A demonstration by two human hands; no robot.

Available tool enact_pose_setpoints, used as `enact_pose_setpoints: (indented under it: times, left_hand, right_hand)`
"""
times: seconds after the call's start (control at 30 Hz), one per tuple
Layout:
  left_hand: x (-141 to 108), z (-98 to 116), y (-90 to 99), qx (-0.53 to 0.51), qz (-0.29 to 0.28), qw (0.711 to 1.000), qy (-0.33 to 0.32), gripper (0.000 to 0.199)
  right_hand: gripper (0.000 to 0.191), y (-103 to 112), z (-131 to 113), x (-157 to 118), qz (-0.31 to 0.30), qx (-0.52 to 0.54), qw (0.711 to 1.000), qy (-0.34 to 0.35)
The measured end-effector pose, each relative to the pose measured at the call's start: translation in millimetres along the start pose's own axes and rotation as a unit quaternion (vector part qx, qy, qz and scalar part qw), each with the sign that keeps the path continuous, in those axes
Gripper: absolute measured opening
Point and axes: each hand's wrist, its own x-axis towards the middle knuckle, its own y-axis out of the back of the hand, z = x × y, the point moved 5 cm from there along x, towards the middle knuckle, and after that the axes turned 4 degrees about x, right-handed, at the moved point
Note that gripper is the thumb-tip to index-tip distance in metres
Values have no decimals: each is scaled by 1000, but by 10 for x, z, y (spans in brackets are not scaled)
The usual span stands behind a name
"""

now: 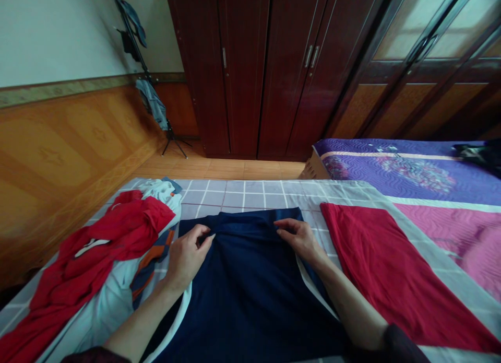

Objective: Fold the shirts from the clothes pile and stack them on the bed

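Note:
A navy blue garment [250, 295] with curved white side stripes lies spread on the bed in front of me; its lower end runs out of view. Its gathered far edge lies between my hands, and whether it is shorts or another piece I cannot tell. My left hand [188, 256] pinches the cloth near the far left corner, thumb against fingers. On the other side my right hand [301, 240] pinches the fabric below the far right corner. A flat red cloth piece [387, 269] lies to the right, apart from the navy garment.
A heap with a red garment [97, 237] and pale clothes [105, 300] lies at the left. Checked sheet [250, 193] covers the bed. Beyond stand a dark wardrobe [246, 81] and a coat rack [143, 60]. A purple bedspread [371, 170] is at the right.

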Motion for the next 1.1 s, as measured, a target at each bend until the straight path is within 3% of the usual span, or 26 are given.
enact_pose_setpoints:
  times: [0.07, 0.17, 0.3, 0.47, 0.63, 0.77, 0.87, 1.0, 1.1]
  left_hand:
    - [26, -92, -74, -43, -87, 995, 32, 29]
    - [38, -262, -191, -135, -205, 962, 115, 48]
    - [49, -341, -184, -172, -236, 944, 154, 57]
    - [-1, -215, -183, -184, -312, 923, 128, 47]
    - [-3, -155, -181, -192, -294, 929, 117, 42]
    - [57, -125, -113, -239, -233, 938, 93, 34]
    - [105, -123, -43, -259, -179, 948, 55, 28]
    - [90, -207, -108, -279, -207, 932, 100, 30]
    - [54, -224, -189, -276, -252, 919, 122, 44]
  right_hand:
    - [38, 34, -4, -1, 6, -11, 1000, -7]
    - [32, 146, -34, -22, 14, -41, 999, -25]
    - [30, 267, -124, -87, 10, -77, 996, -47]
    - [25, 147, -149, -118, -35, -75, 995, -47]
    - [21, 64, -102, -61, -41, -10, 999, -34]
    - [29, 81, -90, -53, -57, 101, 992, -46]
    - [25, 79, -12, -65, -64, 163, 981, -86]
    - [27, 64, 95, -44, -56, 146, 983, -101]
    - [35, 24, 103, -17, -41, 131, 987, -89]
